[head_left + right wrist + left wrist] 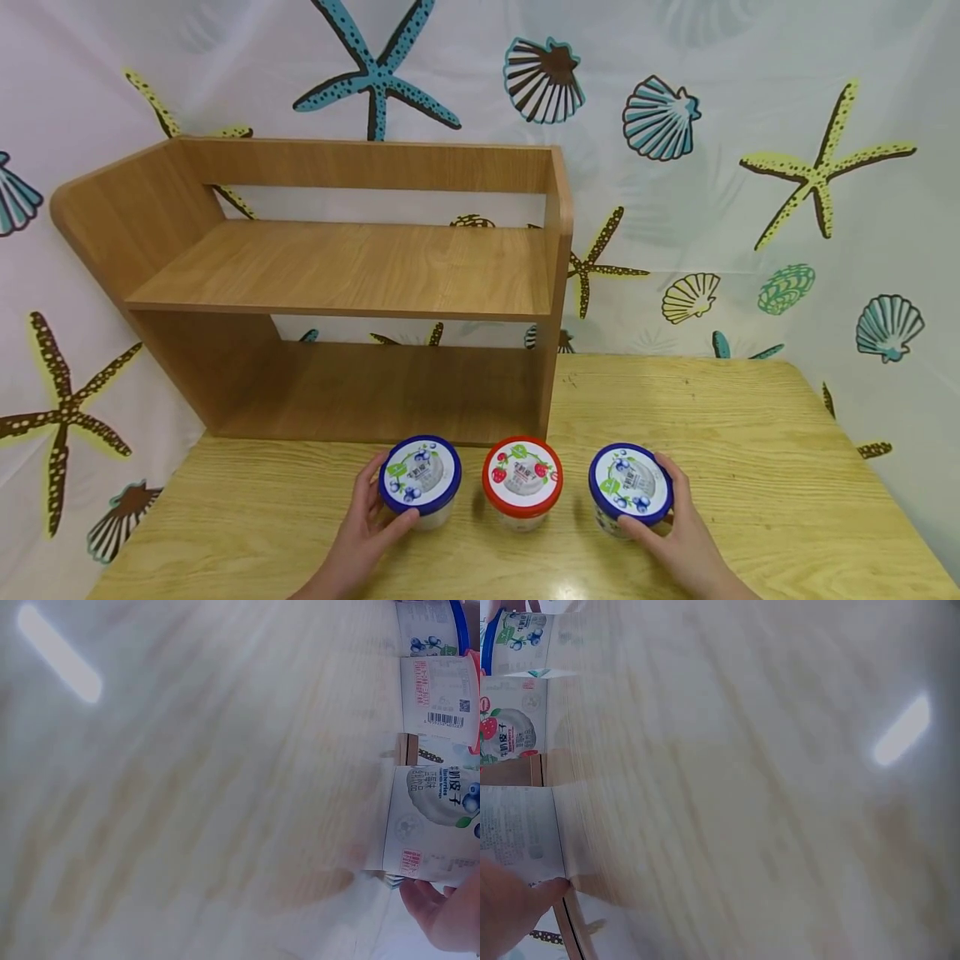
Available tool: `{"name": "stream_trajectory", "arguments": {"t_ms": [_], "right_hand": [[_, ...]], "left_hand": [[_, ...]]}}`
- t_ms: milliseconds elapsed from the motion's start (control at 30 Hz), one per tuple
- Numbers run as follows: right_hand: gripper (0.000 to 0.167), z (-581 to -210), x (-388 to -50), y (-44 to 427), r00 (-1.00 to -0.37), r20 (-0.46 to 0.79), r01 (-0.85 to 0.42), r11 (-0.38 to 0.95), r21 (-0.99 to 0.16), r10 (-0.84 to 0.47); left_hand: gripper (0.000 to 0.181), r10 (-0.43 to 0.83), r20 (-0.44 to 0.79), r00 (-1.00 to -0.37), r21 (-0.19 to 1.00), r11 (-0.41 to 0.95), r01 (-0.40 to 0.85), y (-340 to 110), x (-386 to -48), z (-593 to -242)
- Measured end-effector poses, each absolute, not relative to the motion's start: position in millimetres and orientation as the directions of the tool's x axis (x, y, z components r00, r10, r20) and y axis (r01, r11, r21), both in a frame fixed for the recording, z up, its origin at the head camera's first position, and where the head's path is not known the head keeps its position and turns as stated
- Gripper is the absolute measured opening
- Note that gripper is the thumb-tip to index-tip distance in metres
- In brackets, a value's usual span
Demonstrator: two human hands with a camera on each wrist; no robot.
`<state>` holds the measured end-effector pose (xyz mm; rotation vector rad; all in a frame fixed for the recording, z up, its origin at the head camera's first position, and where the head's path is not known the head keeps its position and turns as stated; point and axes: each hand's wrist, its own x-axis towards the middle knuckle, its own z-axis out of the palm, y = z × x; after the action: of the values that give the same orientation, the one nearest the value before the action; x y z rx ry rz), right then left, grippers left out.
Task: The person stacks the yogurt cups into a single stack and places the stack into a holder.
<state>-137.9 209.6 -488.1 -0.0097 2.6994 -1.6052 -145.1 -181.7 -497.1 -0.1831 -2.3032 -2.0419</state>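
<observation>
Three round lidded tubs stand in a row on the table. My left hand [366, 527] holds the left blue-lidded tub [422, 473], thumb on the near side and fingers round its left side. The right blue-lidded tub [632, 482] is held by my right hand [681, 533], from its right and near sides. Between them stands a red-lidded tub [522, 477] with strawberries on its lid, touched by neither hand. Both blue lids show blueberries. In the left wrist view, fingers [514, 904] lie against the white tub wall; the right wrist view shows fingers [450, 911] at the tub's base.
A wooden two-level shelf [337, 267] stands behind the tubs on the left, its lower board close behind the left and middle tubs. The wood-grain table [750, 467] extends to the right. A cloth [750, 208] with starfish and shells hangs behind and at the sides.
</observation>
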Motion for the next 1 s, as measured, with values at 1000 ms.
{"name": "stream_trajectory", "arguments": {"t_ms": [1000], "right_hand": [[0.092,-488.7,-141.0,209.4,-0.999,0.031,-0.018,0.446,-0.895,0.022]], "left_hand": [[0.079,-0.107,0.047,-0.993,0.998,0.040,0.043,-159.0,-140.0,-497.5]]}}
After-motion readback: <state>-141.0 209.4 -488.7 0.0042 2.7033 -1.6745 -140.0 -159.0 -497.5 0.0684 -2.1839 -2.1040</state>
